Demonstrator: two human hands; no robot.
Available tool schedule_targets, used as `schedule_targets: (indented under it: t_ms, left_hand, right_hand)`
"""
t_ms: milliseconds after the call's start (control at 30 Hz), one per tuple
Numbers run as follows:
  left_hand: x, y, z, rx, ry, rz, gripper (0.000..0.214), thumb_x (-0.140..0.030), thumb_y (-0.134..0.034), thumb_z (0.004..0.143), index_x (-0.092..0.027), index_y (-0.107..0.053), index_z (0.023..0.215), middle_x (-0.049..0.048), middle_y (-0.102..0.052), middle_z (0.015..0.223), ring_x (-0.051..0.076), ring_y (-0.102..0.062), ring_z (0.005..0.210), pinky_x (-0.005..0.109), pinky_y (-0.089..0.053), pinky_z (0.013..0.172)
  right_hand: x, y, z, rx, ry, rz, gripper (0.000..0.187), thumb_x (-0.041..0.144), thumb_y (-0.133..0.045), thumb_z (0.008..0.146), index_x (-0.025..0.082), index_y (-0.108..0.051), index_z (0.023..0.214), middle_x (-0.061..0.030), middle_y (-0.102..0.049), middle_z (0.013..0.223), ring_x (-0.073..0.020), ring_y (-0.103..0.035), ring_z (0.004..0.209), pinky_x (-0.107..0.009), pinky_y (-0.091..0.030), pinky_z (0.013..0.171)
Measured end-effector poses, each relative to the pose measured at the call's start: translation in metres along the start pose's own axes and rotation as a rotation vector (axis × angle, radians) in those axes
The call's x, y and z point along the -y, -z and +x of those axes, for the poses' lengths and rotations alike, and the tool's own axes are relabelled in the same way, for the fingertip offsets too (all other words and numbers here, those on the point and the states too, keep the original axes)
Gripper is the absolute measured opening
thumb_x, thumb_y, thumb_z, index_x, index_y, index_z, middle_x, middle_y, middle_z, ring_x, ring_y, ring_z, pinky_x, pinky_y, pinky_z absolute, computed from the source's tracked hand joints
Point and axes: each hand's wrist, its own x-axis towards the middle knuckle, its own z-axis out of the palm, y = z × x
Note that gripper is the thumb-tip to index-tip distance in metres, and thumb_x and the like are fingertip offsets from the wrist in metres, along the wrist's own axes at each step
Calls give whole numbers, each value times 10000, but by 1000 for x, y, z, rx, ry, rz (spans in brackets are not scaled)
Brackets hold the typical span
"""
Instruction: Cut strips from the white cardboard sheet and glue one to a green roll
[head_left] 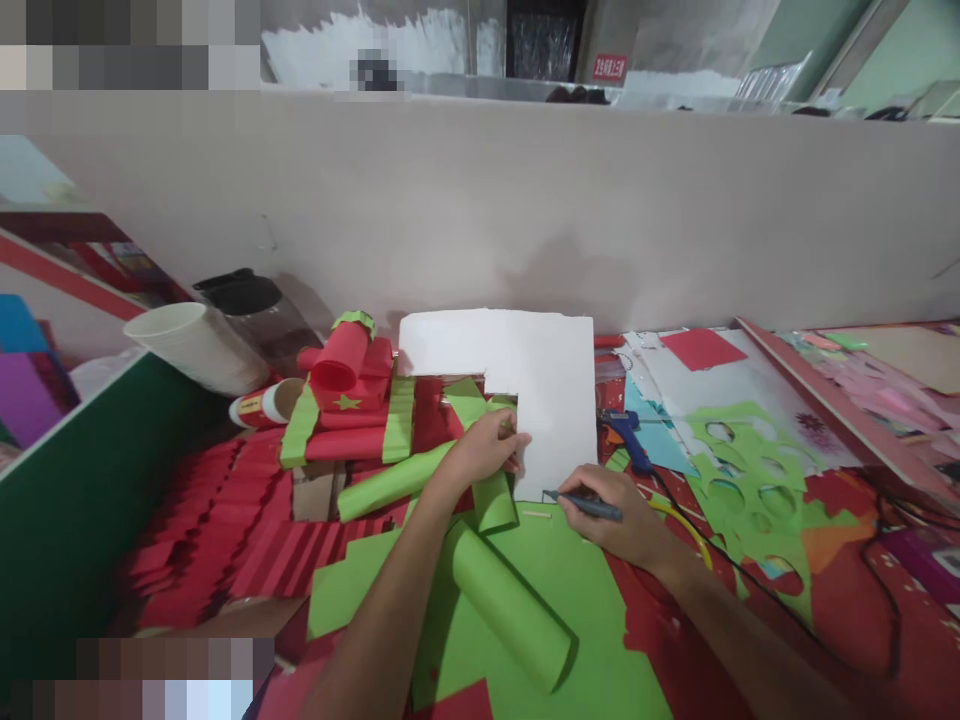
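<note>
A white card point(551, 400) with an L-like outline leans near the wall, its lower part reaching the green paper point(577, 570). My left hand point(487, 445) has its fingers curled at the inner edge of the card, thumb over the white surface. In my right hand point(619, 515) is a dark marker pen point(592, 506), gripped like a writing tool. Its tip touches the card near the bottom edge, beside a short dark line. Rolled green paper tubes point(514, 605) lie below and beside my left forearm. A red and green paper model point(349, 390) with a yellow star stands to the left.
Pleated red paper strips point(217, 520) spread at the left, near a paper cup point(266, 402) and a white bucket point(196, 345). At the right are a blue glue gun point(630, 435), its dark cable, and a green sheet with round cut-outs point(742, 465). A pale wall point(450, 210) rises behind.
</note>
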Motion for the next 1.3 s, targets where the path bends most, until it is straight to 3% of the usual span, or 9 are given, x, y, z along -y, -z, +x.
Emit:
schedule_targets:
  t_ms: [567, 767, 967, 1300]
  left_hand:
    - [2, 2, 0, 18, 8, -8, 216, -312, -619, 871, -184, -456, 808, -28, -586, 631, 143, -673, 549, 246, -557, 534]
    - [6, 2, 2, 14, 4, -45, 282, -362, -665, 838, -188, -447, 792, -54, -542, 590, 141, -653, 505, 226, -528, 475]
    - [2, 3, 0, 28, 34, -49, 242, -329, -646, 853, -188, -452, 824, -37, -581, 615, 153, -672, 548, 244, -547, 514]
    - [0, 2, -2, 31, 23, -43, 175, -241, -596, 882, -184, -441, 822, -38, -582, 597, 145, -677, 534, 213, -533, 488]
  right_hand:
    - [0, -1, 1, -44, -14, 50, 37, 206, -617, 839, 212, -637, 870, 5, -658, 785, -134, -582, 679, -242, -415, 627]
    - [0, -1, 1, -30, 4, 49, 12, 213, -635, 829, 211, -635, 841, 6, -666, 772, -139, -597, 683, -245, -429, 639]
    - [-5, 2, 1, -140, 11, 77, 81, 261, -627, 860, 217, -658, 922, -21, -702, 849, -161, -638, 747, -260, -471, 690]
    - [-5, 2, 1, -144, 48, 25, 45, 225, -621, 841, 205, -644, 873, -15, -674, 780, -150, -603, 675, -251, -447, 630]
